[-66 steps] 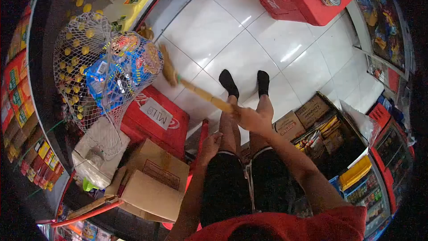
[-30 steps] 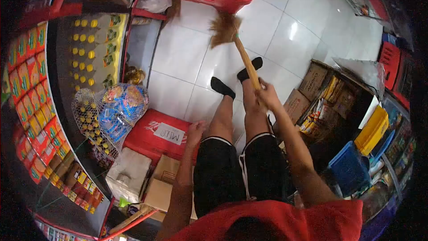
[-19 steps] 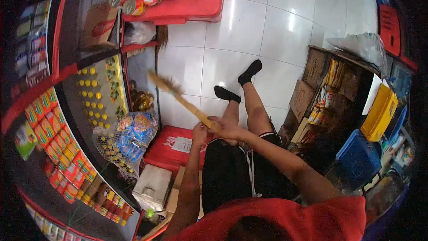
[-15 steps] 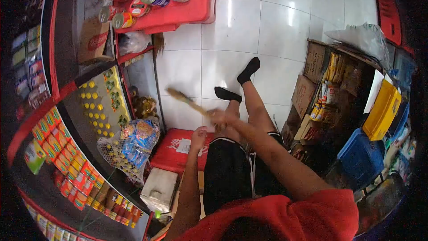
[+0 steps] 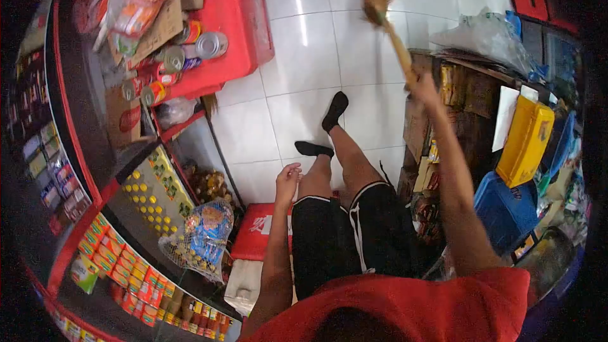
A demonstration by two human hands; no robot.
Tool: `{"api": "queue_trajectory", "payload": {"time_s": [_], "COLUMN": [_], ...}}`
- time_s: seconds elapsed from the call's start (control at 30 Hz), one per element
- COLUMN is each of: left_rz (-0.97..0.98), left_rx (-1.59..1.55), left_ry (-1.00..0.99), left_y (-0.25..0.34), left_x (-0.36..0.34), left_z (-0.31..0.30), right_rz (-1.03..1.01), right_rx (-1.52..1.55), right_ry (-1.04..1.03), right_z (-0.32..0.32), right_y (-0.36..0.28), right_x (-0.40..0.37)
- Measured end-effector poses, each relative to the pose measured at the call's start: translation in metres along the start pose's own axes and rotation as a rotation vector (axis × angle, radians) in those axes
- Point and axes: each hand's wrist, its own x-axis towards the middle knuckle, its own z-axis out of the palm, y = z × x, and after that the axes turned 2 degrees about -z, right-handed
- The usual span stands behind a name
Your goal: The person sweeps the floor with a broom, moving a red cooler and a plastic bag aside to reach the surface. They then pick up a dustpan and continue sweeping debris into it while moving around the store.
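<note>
My right hand [image 5: 425, 93] is closed around the handle end of a short hand broom [image 5: 398, 46]. The broom slants up and away from my fist, its straw bristles blurred over the white floor tiles. My right arm is stretched forward beside the cartons on the right. Near my left knee, my left hand [image 5: 289, 182] hangs with its fingers loosely apart and nothing in them. Below and beside that hand sits a red box [image 5: 251, 231] with white print.
Shelves of packed goods [image 5: 130, 259] line the left. Cans [image 5: 211, 45] stand on a red cooler-like box [image 5: 237, 19]. On the right are cartons [image 5: 417, 130], a yellow container [image 5: 527, 145] and a blue bin [image 5: 505, 206]. My black-socked feet [image 5: 334, 111] rest on the tiles.
My right hand has swung the broom from in front of my left knee to the far right. My left hand has risen slightly, fingers now more spread. The view has shifted a little.
</note>
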Motion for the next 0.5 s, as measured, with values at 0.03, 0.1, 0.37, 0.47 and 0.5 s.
{"api": "queue_trajectory", "payload": {"time_s": [0.03,0.1,0.37,0.47,0.5], "left_rz": [0.009,0.032,0.142,0.239,0.226], "left_rx": [0.006,0.119,0.083,-0.025,-0.018], "left_ry": [-0.02,-0.008,-0.066,-0.148,-0.133], "left_y": [0.007,0.015,0.187,0.249,0.263], "left_x": [0.008,0.026,0.07,0.054,0.05], "left_z": [0.004,0.001,0.039,0.059,0.062], "right_rz": [-0.011,0.129,0.382,0.212,0.138], "right_rx": [0.131,0.087,0.302,0.158,0.128], "right_ry": [-0.014,-0.207,-0.409,-0.231,-0.139], "right_z": [0.0,0.003,0.009,-0.006,-0.018], "right_y": [-0.019,-0.022,-0.002,0.118,0.134], "right_x": [-0.047,-0.117,-0.127,-0.023,0.007]}}
